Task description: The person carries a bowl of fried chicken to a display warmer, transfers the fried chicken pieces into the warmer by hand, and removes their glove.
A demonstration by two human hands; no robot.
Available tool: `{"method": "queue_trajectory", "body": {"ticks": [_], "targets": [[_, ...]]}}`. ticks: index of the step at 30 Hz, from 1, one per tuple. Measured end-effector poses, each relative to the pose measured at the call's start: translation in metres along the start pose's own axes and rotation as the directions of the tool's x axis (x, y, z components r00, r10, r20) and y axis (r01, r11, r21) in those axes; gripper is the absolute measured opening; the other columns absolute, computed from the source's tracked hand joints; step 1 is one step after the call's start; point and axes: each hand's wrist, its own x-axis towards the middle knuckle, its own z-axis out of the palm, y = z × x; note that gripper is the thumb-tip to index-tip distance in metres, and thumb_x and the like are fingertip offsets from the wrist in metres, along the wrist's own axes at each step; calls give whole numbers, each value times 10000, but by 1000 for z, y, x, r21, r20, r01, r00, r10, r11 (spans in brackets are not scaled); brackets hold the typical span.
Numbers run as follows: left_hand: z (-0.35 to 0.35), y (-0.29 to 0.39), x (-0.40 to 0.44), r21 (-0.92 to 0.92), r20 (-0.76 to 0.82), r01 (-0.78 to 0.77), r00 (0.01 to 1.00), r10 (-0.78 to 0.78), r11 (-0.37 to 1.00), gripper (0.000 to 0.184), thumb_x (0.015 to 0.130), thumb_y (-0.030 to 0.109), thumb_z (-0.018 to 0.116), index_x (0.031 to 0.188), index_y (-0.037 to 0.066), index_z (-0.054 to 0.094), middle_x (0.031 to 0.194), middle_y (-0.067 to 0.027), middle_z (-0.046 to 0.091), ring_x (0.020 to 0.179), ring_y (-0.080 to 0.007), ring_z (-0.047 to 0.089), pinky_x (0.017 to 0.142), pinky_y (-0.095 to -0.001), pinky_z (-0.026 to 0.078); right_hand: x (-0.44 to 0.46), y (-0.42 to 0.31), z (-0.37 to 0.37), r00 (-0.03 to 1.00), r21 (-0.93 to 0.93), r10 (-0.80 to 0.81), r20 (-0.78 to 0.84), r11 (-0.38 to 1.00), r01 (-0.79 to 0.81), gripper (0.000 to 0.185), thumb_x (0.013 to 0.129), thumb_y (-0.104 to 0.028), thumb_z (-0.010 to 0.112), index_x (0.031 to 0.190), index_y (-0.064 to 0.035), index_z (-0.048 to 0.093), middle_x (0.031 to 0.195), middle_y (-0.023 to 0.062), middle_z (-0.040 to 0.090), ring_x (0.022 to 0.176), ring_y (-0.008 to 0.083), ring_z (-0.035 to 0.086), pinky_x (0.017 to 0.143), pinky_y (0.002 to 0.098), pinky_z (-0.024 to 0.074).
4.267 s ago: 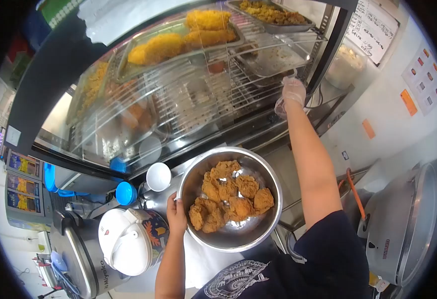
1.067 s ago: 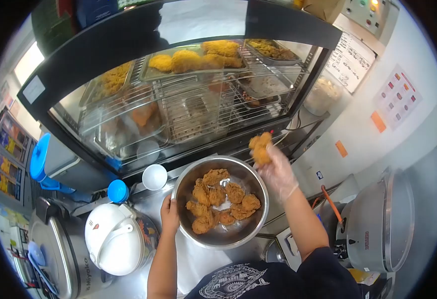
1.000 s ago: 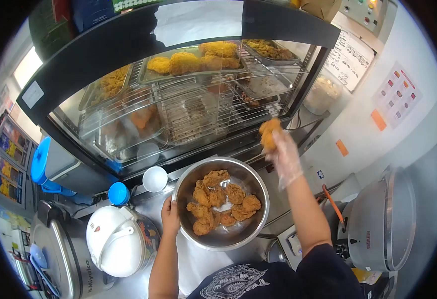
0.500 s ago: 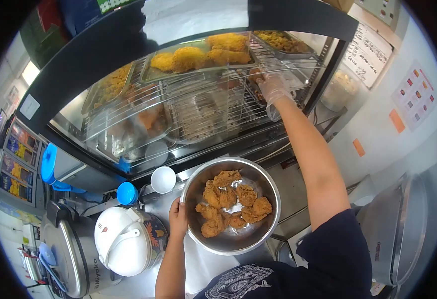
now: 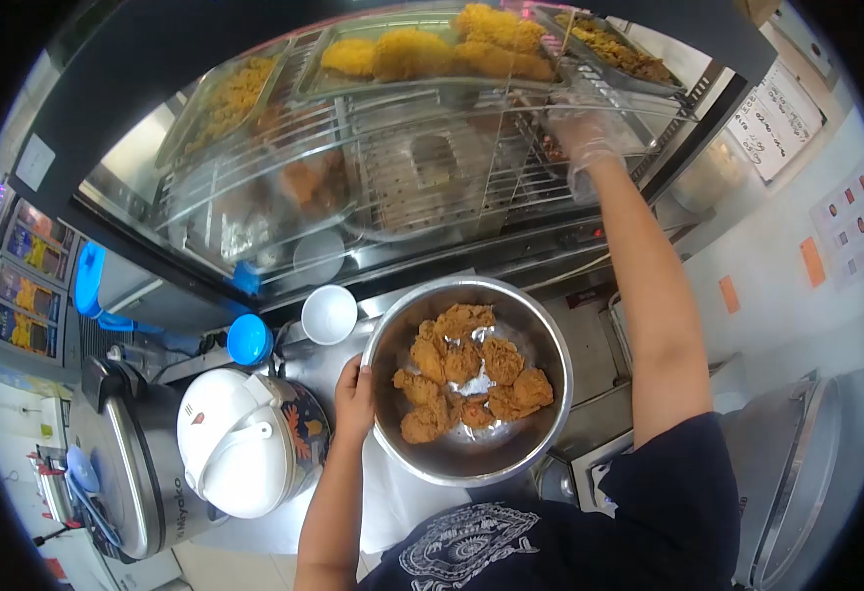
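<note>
My left hand is closed on the left rim of a steel mixing bowl, thumb at the edge. Several pieces of brown fried chicken lie inside it. My right hand, in a clear plastic glove, reaches into a glass-fronted warming cabinet. It is low over a tray on the right side, beneath the upper rack. Blur and the glass hide its fingers and whatever they touch. A small reddish-brown patch of food shows beside the fingers.
The upper rack holds a tray of yellow breaded pieces and another of yellow crumbly food. Left of the bowl stand a white cup, a blue cup and a white rice cooker. A large Miyako cooker is farther left.
The view has shifted, so the cabinet appears larger and farther right. My right hand stays inside the cabinet, its fingers now more blurred. My left hand keeps hold of the bowl.
</note>
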Motion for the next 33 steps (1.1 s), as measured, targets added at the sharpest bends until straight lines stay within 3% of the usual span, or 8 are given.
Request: {"method": "queue_trajectory", "body": {"ticks": [5,7,9,11,13,18,24,33], "targets": [[3,10,-2,3,-33,-20,999,20,1000,320,1067,177,497,1286,-33,595,1150,-92,672,1047,-150,605,937,-291,475,-104,-29,-3,854,709,293,-429,695,117,295,937,-263,643,1124,-46,714,1084,186,691,1017,325,649,937,420,504],[3,7,-2,-25,-33,-7,999,6,1000,319,1066,180,500,1289,-27,597,1146,-88,674,1048,-146,605,936,-291,477,-154,-52,6,864,643,177,-471,739,199,307,939,-301,648,1104,-49,710,1028,165,682,939,326,634,919,417,502],[3,5,0,-38,-22,-11,1000,10,999,319,1066,183,503,1290,-22,599,1143,-84,677,1050,-142,605,936,-293,479,-204,-88,19,947,801,51,-318,549,239,286,921,-279,672,1086,-49,710,1011,163,681,950,335,636,891,421,510],[2,5,0,-36,0,-21,1000,21,999,319,1066,187,506,1291,-18,600,1143,-79,679,1052,-140,607,935,-294,481,-248,-121,21,946,786,-291,-144,547,288,328,893,-263,704,1140,-49,685,1002,172,680,979,344,641,866,443,522],[5,-1,0,-88,-19,-26,1000,24,996,314,1063,189,517,1290,-11,603,1065,-45,670,962,-109,594,870,-269,481,-276,-154,17,780,708,-625,-34,536,461,450,866,-261,732,1258,-60,639,1020,178,674,1021,359,640,881,459,527],[1,0,0,-26,-20,-50,999,50,998,338,1054,215,540,1297,-12,598,957,-21,648,855,-83,562,795,-249,470,-324,-207,40,544,550,-836,69,487,678,560,815,-277,804,1309,-87,622,1102,145,639,1037,352,609,943,448,509],[2,1,1,30,-41,-111,993,112,993,358,1058,230,522,1309,-13,600,1089,-73,679,986,-133,607,890,-281,482,-324,-209,58,655,621,-752,69,547,562,530,790,-391,792,1179,-59,650,1093,166,645,1063,365,610,929,452,493],[0,3,2,6,8,-23,1000,23,1000,323,1084,221,486,1281,-8,601,1127,-52,660,1004,-115,582,889,-277,474,-334,-181,62,785,868,-559,266,493,57,567,748,-357,787,1143,24,645,1013,261,668,1024,419,641,926,444,500]]}}
